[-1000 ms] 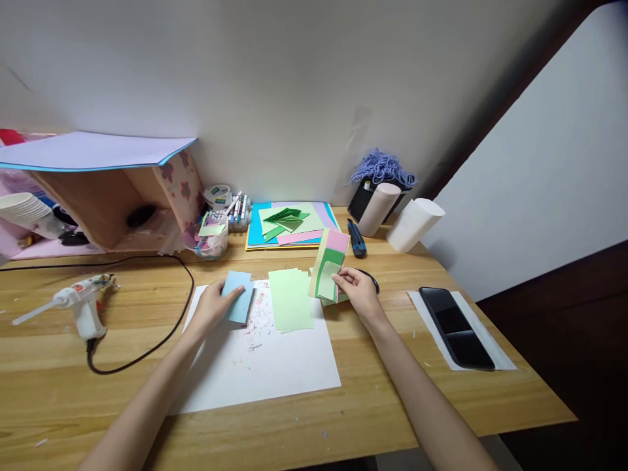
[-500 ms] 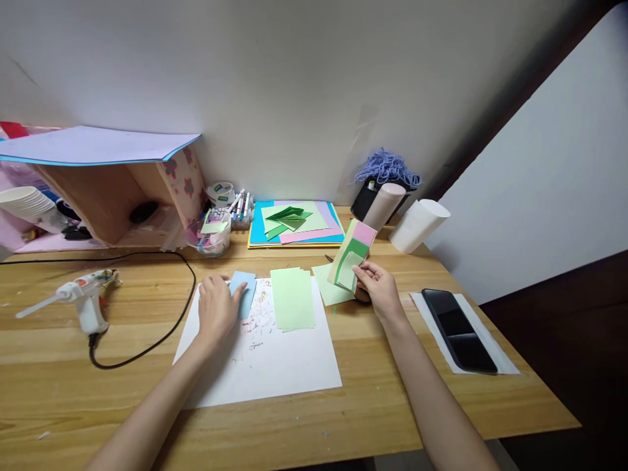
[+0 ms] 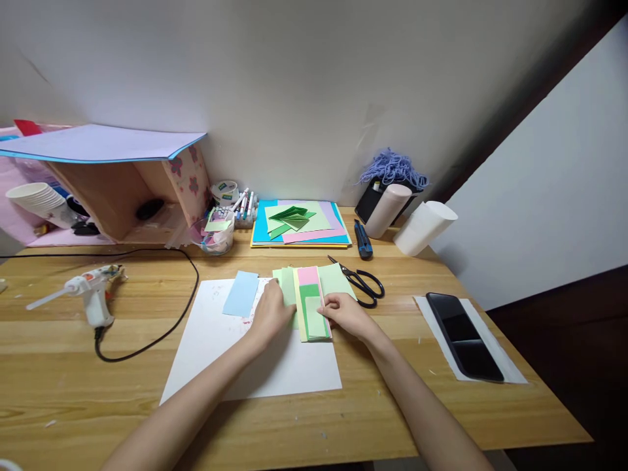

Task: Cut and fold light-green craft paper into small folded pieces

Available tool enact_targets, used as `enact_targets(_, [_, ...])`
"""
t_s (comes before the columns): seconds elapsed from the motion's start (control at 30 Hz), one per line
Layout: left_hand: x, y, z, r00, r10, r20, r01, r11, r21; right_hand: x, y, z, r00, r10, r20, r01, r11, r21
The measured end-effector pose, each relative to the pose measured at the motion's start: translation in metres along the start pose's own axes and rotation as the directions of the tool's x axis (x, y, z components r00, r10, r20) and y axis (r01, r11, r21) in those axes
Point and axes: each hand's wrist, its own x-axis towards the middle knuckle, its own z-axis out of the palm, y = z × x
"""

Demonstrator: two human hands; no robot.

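My right hand [image 3: 347, 314] pinches the right edge of a bundle of coloured paper strips [image 3: 309, 278], pink, cream and green, one over another. The bundle lies partly over light green paper sheets [image 3: 287, 281]. On the left side of those sheets is my left hand [image 3: 269, 311], its fingers and thumb closed on their edge. A white sheet with coloured specks [image 3: 265, 373] lies beneath. Left of my left hand rests a light blue paper piece [image 3: 241, 293]. Black-handled scissors [image 3: 367, 284] lie just beyond my right hand, blades partly on another light green sheet [image 3: 336, 280].
A glue gun [image 3: 95, 294] with its black cord stands left. Behind are an open box [image 3: 184, 183], a tub of scraps [image 3: 216, 239], markers [image 3: 248, 204] and stacked coloured paper [image 3: 260, 229]. A box cutter [image 3: 363, 240], white rolls [image 3: 426, 227] and a phone [image 3: 464, 333] are right.
My right hand has brought the paper strips left and down over the light green sheets, uncovering the scissors and box cutter. My left hand has moved right from the blue paper to the green sheets.
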Motion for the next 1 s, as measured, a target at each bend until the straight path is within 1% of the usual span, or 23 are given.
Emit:
enact_targets(0.03, [0.000, -0.002, -0.001, 1.000, -0.023, 0.012, 0.023, 1.000, 0.010, 0.001, 0.001, -0.002, 1.000, -0.003, -0.011, 0.003, 1.000, 0.001])
enact_targets(0.07, [0.000, -0.003, 0.000, 0.999, -0.038, -0.004, 0.038, 0.998, 0.044, 0.001, 0.000, -0.004, 1.000, -0.003, -0.024, 0.004, 1.000, 0.008])
enact_targets(0.17, [-0.002, -0.008, 0.003, 0.988, -0.001, -0.156, 0.020, 0.992, 0.122, 0.002, -0.002, -0.010, 0.998, -0.020, -0.060, 0.021, 0.999, 0.025])
enact_targets(0.2, [-0.003, -0.009, 0.004, 0.981, 0.013, -0.192, 0.009, 0.994, 0.111, 0.001, -0.003, -0.010, 0.997, -0.033, -0.070, 0.034, 0.999, 0.019])
enact_targets(0.23, [-0.004, -0.009, 0.005, 0.980, 0.013, -0.200, 0.002, 0.997, 0.074, 0.001, -0.004, -0.010, 0.996, -0.047, -0.074, 0.048, 0.999, 0.009])
enact_targets(0.3, [-0.003, -0.009, 0.007, 0.984, -0.023, -0.174, 0.014, 0.999, -0.047, 0.001, -0.005, -0.008, 0.994, -0.074, -0.075, 0.073, 0.997, -0.009])
enact_targets(0.37, [0.000, -0.008, 0.008, 0.987, -0.084, -0.139, 0.058, 0.982, -0.182, 0.001, -0.004, -0.003, 0.995, -0.081, -0.066, 0.081, 0.997, -0.006])
enact_targets(0.43, [0.003, -0.007, 0.007, 0.990, -0.118, -0.072, 0.094, 0.956, -0.276, 0.001, -0.003, 0.001, 0.995, -0.083, -0.059, 0.083, 0.997, 0.000])
enact_targets(0.5, [0.006, -0.009, 0.006, 0.997, -0.073, 0.018, 0.075, 0.949, -0.308, 0.001, -0.002, 0.002, 0.996, -0.084, -0.041, 0.084, 0.996, -0.001])
enact_targets(0.53, [0.007, -0.010, 0.004, 0.998, -0.041, 0.047, 0.053, 0.952, -0.302, 0.002, -0.002, 0.002, 0.995, -0.092, -0.033, 0.092, 0.996, -0.003])
enact_targets(0.57, [0.008, -0.012, 0.002, 0.998, -0.014, 0.055, 0.030, 0.956, -0.291, 0.002, -0.003, 0.000, 0.994, -0.108, -0.031, 0.108, 0.994, -0.007])
enact_targets(0.6, [0.009, -0.013, 0.000, 0.999, -0.002, 0.035, 0.012, 0.959, -0.282, 0.002, -0.005, -0.002, 0.990, -0.133, -0.040, 0.133, 0.991, -0.013])
enact_targets(0.67, [0.009, -0.015, -0.006, 0.998, -0.008, -0.070, -0.013, 0.955, -0.298, 0.003, -0.009, -0.007, 0.975, -0.204, -0.091, 0.203, 0.979, -0.020])
enact_targets(0.7, [0.008, -0.016, -0.010, 0.992, -0.008, -0.127, -0.035, 0.942, -0.333, 0.002, -0.012, -0.009, 0.962, -0.242, -0.124, 0.242, 0.970, -0.018])
enact_targets(0.77, [0.008, -0.015, -0.015, 0.976, 0.013, -0.219, -0.108, 0.895, -0.432, 0.002, -0.017, -0.010, 0.933, -0.315, -0.176, 0.318, 0.948, -0.011])
enact_targets(0.8, [0.007, -0.014, -0.016, 0.968, 0.035, -0.247, -0.153, 0.864, -0.480, 0.001, -0.019, -0.009, 0.918, -0.348, -0.189, 0.353, 0.936, -0.007])
enact_targets(0.9, [0.006, -0.011, -0.016, 0.957, 0.125, -0.263, -0.257, 0.785, -0.563, -0.002, -0.020, 0.000, 0.873, -0.449, -0.192, 0.451, 0.892, -0.033])
enact_targets(1.0, [0.005, -0.011, -0.011, 0.958, 0.195, -0.210, -0.282, 0.759, -0.587, -0.005, -0.016, 0.011, 0.822, -0.548, -0.155, 0.515, 0.831, -0.210])
